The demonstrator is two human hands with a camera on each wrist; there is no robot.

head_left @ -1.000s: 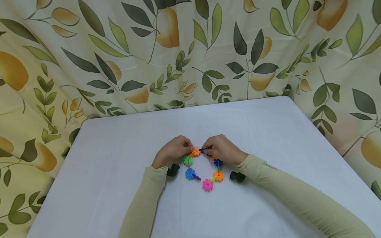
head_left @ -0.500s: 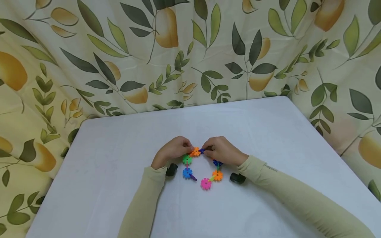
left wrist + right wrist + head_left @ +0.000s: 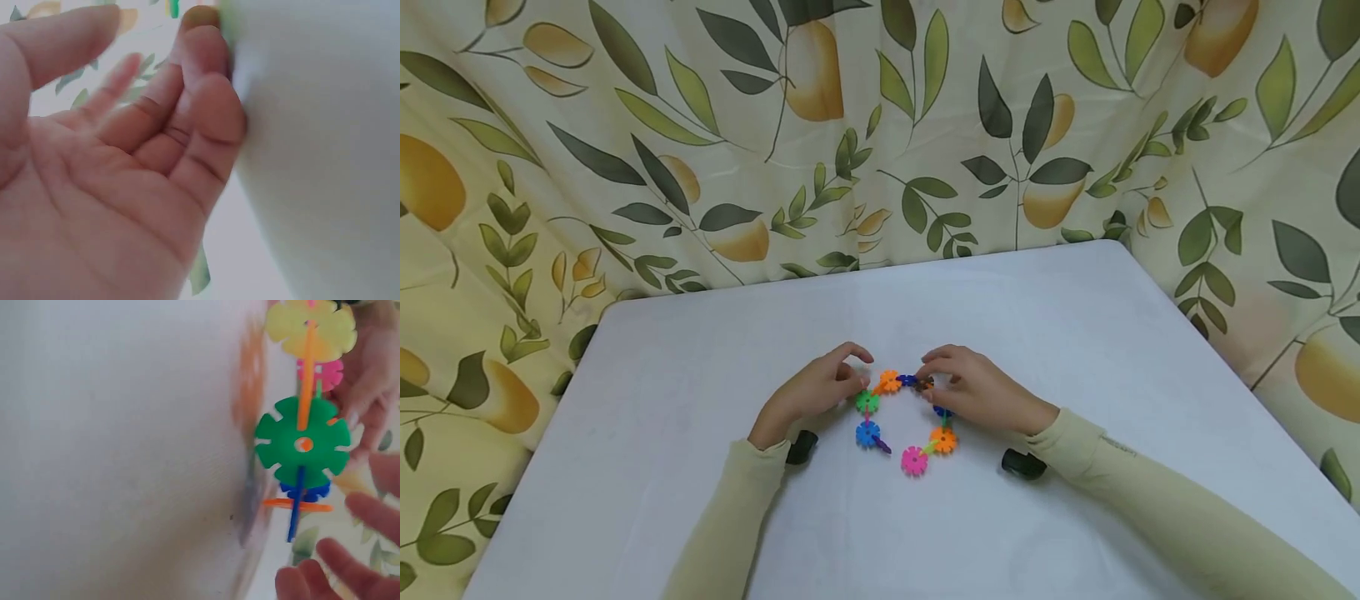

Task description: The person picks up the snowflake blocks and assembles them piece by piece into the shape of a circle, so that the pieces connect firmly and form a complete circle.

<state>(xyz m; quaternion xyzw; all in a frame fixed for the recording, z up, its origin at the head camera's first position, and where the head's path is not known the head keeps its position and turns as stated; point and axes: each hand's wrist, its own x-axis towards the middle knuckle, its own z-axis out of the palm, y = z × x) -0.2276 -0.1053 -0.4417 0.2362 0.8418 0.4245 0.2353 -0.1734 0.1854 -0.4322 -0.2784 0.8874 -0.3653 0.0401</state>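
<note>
A curved chain of notched plastic snowflake discs lies on the table, with a gap at the near side between a purple disc [image 3: 882, 447] and a pink disc [image 3: 914, 461]. My left hand [image 3: 820, 387] is beside the green disc [image 3: 867, 402] and the orange disc [image 3: 890, 382], fingers loosely spread and holding nothing. On the other side, my right hand [image 3: 988, 390] is parted from the dark blue disc [image 3: 907, 380] and partly covers the chain's right side. Discs interlock at right angles in the right wrist view, where my right fingers [image 3: 369, 515] are spread beside a green disc [image 3: 284, 434].
The chain lies on a white-covered table [image 3: 715, 358]. A leaf-and-fruit patterned curtain [image 3: 880, 192] hangs along the far edge and sides. Black wrist cameras [image 3: 1024, 465] sit under both forearms.
Both hands pinched the chain's far side earlier; now they have let go and drawn apart, left hand leftward, right hand rightward. The chain shifted slightly left in view.
</note>
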